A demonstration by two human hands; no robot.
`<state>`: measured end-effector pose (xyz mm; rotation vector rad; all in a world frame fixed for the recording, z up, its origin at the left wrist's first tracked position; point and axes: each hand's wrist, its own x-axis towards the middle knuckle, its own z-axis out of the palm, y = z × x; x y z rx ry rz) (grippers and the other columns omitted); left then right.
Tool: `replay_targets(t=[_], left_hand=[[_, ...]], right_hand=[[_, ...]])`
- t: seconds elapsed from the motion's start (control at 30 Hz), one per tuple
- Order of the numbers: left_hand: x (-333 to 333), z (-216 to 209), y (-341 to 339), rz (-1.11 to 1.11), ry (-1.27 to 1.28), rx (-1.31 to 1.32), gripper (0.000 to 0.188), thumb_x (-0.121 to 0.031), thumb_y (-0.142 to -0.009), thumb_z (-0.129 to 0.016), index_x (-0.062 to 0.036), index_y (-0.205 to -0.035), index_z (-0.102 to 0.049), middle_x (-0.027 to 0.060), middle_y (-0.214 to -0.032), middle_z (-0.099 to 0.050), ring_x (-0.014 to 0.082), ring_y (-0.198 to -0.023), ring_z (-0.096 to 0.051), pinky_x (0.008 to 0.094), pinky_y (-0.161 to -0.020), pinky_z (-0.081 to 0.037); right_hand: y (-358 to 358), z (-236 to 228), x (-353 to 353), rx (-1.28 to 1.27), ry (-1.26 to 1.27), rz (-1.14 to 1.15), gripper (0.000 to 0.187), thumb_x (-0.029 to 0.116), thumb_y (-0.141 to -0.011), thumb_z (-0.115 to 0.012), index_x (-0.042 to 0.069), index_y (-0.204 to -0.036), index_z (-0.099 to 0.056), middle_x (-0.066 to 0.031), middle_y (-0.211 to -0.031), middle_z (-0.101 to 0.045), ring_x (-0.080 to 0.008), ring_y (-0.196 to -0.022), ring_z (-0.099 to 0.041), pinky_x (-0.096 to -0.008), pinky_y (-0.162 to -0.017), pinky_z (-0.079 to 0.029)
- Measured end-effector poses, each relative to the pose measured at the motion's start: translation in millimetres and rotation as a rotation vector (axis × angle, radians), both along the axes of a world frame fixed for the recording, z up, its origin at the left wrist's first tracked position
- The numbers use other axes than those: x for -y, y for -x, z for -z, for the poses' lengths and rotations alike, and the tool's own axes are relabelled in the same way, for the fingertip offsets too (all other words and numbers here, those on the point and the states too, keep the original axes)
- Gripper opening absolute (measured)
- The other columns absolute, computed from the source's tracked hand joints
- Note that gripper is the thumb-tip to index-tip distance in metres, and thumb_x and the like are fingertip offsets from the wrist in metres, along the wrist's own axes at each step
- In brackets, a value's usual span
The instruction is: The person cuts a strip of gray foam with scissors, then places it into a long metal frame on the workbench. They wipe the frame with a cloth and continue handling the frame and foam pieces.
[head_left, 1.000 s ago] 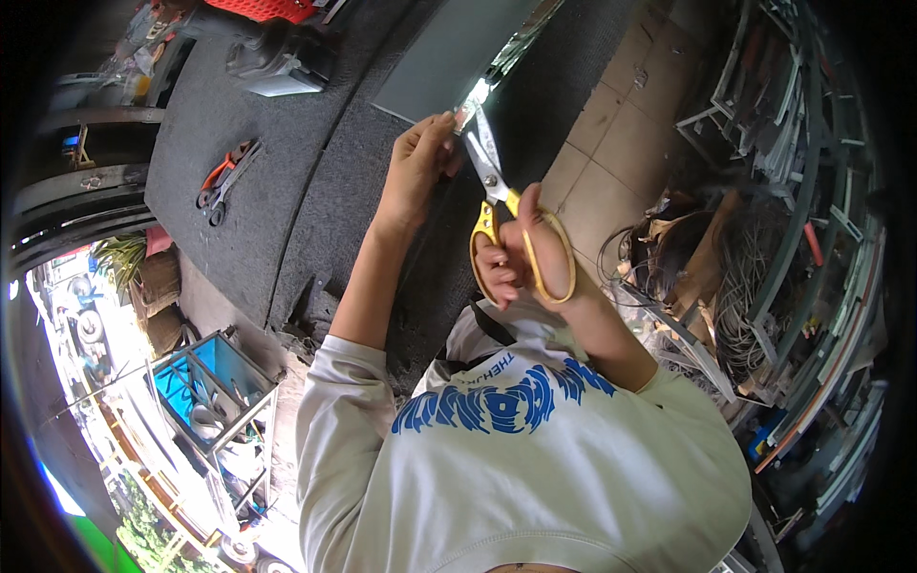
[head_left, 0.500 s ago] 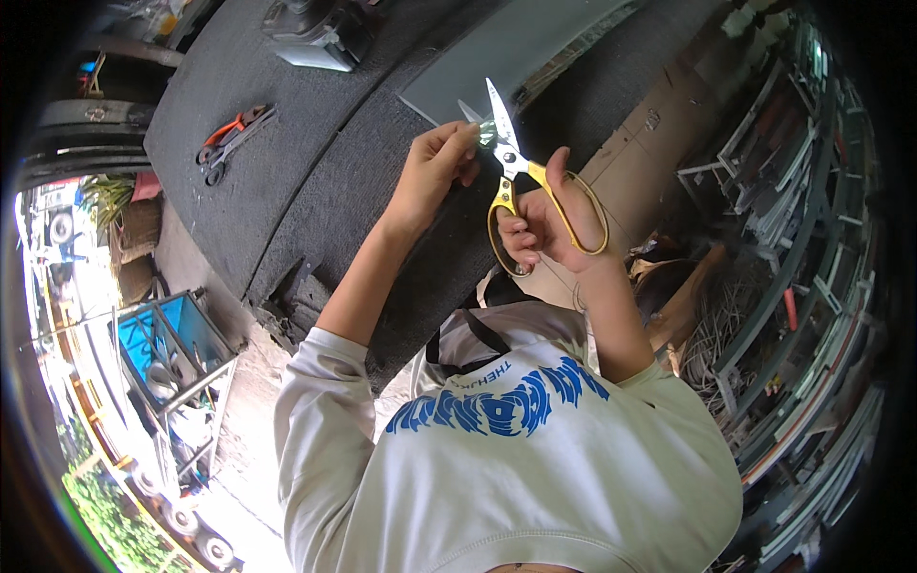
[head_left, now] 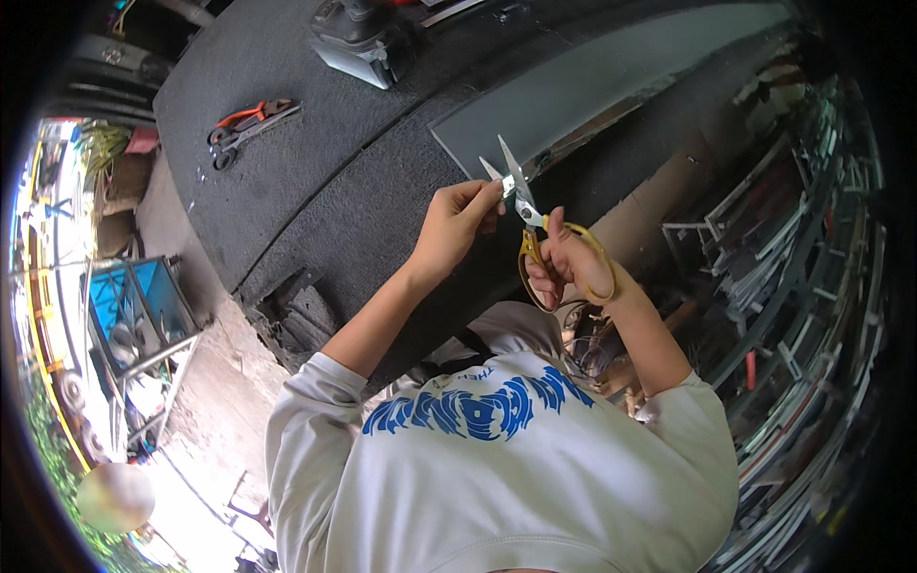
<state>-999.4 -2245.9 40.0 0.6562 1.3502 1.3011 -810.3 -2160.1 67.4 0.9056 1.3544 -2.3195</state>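
My right hand [head_left: 571,267] grips a large pair of scissors [head_left: 524,202] by its yellow loop handles, thumb raised along one loop. The silver blades stand apart and point away from me. Pinched in my left hand [head_left: 460,222] is a small, shiny, pale greenish piece [head_left: 508,185], which lies at the blades; fingers partly hide it. I cannot tell whether the blades have cut into it. Both hands are above the near edge of a black, carpet-covered table [head_left: 373,196].
On the table lie orange-handled pliers [head_left: 246,116] against black-handled scissors [head_left: 225,151]. A dark machine with a clear base [head_left: 355,57] stands at the back; a flat grey panel [head_left: 592,91] lies at right. A blue-lined metal stand [head_left: 158,296] is at left, metal strips [head_left: 764,286] at right.
The whole view has shifted, so the table and its tools sit differently in the picture. My hands and the scissors appear lower and slightly further right. Both grips are the same.
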Motion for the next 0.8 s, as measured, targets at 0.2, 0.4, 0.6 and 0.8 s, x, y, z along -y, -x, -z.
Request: replay_targets(t=[0.2,0.4,0.6,0.8], left_hand=[[1.0,-8.1,0.2,-0.020,0.009,0.034,0.039,-0.032,-0.099,-0.055,-0.0034,-0.073,-0.061,-0.0032,-0.065,-0.053,0.0048,-0.062,-0.049,0.0221,-0.058,-0.042],[15.0,-10.0,-8.0,-0.298,0.052,-0.069,0.032,-0.032,-0.097,-0.057,-0.0037,-0.095,-0.070,-0.0034,-0.071,-0.054,0.0058,-0.064,-0.049,0.0225,-0.058,-0.042],[224.5,-10.6,60.6,-1.201,0.347,-0.628,0.062,-0.054,-0.099,-0.034,-0.0039,-0.119,-0.066,0.0150,-0.103,-0.068,0.0221,-0.103,-0.062,0.0400,-0.099,-0.041],[399.3,86.3,45.8,-1.060,0.662,-0.210,0.061,-0.047,-0.101,-0.035,-0.0002,-0.138,-0.047,0.0120,-0.142,-0.047,0.0215,-0.128,-0.045,0.0364,-0.109,-0.033]], right_hand=[[10.8,1.2,-2.5,0.042,-0.185,0.044,0.046,0.036,-0.098,-0.050,0.010,-0.060,-0.044,-0.0016,-0.049,-0.044,-0.0109,-0.040,-0.048,-0.0242,-0.039,-0.039],[-2.3,3.8,-29.2,-0.067,-0.253,-0.118,0.052,0.040,-0.099,-0.049,0.009,-0.058,-0.045,-0.0002,-0.045,-0.043,-0.0088,-0.037,-0.042,-0.0247,-0.037,-0.032],[-33.1,-8.3,-86.4,-0.210,-0.340,-0.055,0.055,0.043,-0.101,-0.046,0.011,-0.057,-0.041,0.0011,-0.044,-0.039,-0.0072,-0.037,-0.042,-0.0226,-0.038,-0.030],[-41.4,-0.8,-115.7,-0.268,-0.352,-0.046,0.047,0.032,-0.101,-0.048,0.010,-0.060,-0.042,-0.0014,-0.044,-0.041,-0.0083,-0.035,-0.038,-0.0227,-0.036,-0.029]])
